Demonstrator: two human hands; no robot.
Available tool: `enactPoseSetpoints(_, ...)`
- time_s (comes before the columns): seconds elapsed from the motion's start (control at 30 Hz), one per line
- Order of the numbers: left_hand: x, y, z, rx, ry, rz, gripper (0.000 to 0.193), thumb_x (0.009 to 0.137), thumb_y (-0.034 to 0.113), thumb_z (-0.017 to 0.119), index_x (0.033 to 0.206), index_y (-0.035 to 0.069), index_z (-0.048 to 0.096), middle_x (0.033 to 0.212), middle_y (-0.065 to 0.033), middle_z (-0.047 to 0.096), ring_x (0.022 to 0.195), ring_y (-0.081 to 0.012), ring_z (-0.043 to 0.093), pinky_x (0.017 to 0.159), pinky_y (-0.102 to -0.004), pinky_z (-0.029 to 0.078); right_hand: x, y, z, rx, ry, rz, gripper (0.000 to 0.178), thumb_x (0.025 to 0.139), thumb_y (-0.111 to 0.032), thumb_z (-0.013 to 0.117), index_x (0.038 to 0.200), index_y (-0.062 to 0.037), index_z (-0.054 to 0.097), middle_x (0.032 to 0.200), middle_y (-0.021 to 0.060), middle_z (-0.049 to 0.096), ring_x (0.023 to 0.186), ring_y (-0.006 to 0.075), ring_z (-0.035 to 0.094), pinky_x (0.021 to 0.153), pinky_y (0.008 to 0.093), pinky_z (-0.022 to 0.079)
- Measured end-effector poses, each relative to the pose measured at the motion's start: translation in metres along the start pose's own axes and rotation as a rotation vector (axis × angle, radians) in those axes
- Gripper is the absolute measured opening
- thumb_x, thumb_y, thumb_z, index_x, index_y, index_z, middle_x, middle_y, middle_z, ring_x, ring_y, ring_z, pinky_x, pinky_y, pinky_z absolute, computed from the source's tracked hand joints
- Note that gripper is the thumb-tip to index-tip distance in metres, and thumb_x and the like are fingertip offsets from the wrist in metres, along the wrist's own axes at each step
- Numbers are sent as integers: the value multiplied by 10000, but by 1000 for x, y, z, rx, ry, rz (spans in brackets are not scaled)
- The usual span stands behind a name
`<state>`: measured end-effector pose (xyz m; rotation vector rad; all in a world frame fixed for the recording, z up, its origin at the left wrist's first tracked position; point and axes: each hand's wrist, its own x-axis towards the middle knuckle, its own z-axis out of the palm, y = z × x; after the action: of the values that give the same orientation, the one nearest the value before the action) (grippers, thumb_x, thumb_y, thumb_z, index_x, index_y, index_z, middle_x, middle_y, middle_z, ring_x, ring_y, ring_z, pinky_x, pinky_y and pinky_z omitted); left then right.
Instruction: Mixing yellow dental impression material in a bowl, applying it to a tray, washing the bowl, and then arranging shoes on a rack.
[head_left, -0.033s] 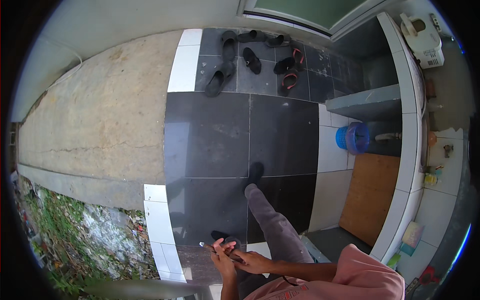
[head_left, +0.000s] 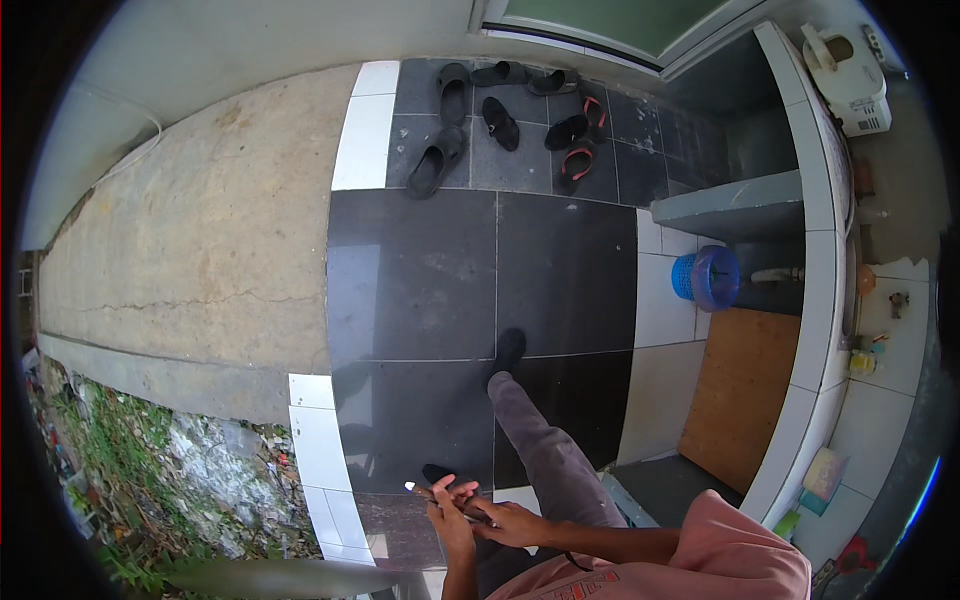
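My left hand point(head_left: 451, 508) and my right hand point(head_left: 510, 524) are close together at the lower middle, in front of my body. Between them lies a slim brownish object point(head_left: 424, 493) with a pale tip pointing left; its kind is too small to make out. The left hand's fingers curl round it. My right hand closes on its nearer end, where the fingers partly cover it. Below the hands are my dark shoes and one outstretched leg in grey trousers point(head_left: 540, 435).
Several dark shoes and sandals point(head_left: 452, 95) lie on tiles by the door. At right stand a blue basket point(head_left: 685, 277), a brown board point(head_left: 738, 385) and a tiled counter point(head_left: 822, 270) with a white appliance point(head_left: 846, 85). Left are a concrete slab point(head_left: 200, 220) and weedy ground point(head_left: 120, 440).
The view has shifted very slightly. Both hands, still together on the slim object, sit a touch farther right, and its pale tip has turned a little.
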<state>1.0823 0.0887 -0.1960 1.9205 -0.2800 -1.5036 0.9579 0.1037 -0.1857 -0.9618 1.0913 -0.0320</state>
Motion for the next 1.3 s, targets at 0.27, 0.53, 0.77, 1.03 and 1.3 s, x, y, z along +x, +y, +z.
enactPoseSetpoints(0.27, 4, 52, 184, -120, -235, -146, 480, 1032, 339, 371, 1328, -36, 326, 932, -203, 691, 794, -196, 644, 782, -299, 498, -41, -20, -178, 13, 278, 29, 366, 958, -290, 513, 1240, -61, 471, 880, 248, 660, 801, 455, 633, 716, 527, 500)
enactPoseSetpoints(0.53, 70, 113, 258, 2, -516, -391, 396, 995, 241, 479, 1289, -24, 482, 1044, -201, 676, 896, -168, 638, 840, -275, 499, -6, -40, -259, 83, 351, 50, 332, 982, -261, 458, 1227, -37, 473, 774, 241, 647, 736, 441, 627, 660, 517, 487)
enactPoseSetpoints(0.77, 175, 195, 346, -66, -450, -379, 316, 996, 177, 458, 1193, -48, 557, 796, -92, 648, 756, -148, 617, 784, -310, 516, 61, -93, -388, 121, 298, 113, 380, 980, -330, 488, 1207, -27, 505, 750, 166, 664, 723, 333, 674, 661, 434, 515)
enactPoseSetpoints(1.03, 313, 314, 434, 592, -251, 23, 242, 984, 202, 513, 957, 2, 647, 553, 12, 439, 474, -65, 405, 472, -307, 396, 150, -37, -576, 601, 611, 308, 257, 968, -261, 503, 1029, -35, 609, 789, 60, 674, 660, 118, 645, 617, 282, 537)
enactPoseSetpoints(1.3, 356, 294, 448, 1323, -388, 452, 79, 823, 72, 616, 794, 3, 588, 593, -189, 572, 556, -409, 583, 507, -420, 432, 245, 115, -765, 192, 931, 426, 167, 888, -234, 574, 940, -87, 631, 817, 79, 701, 770, 243, 697, 717, 353, 543)
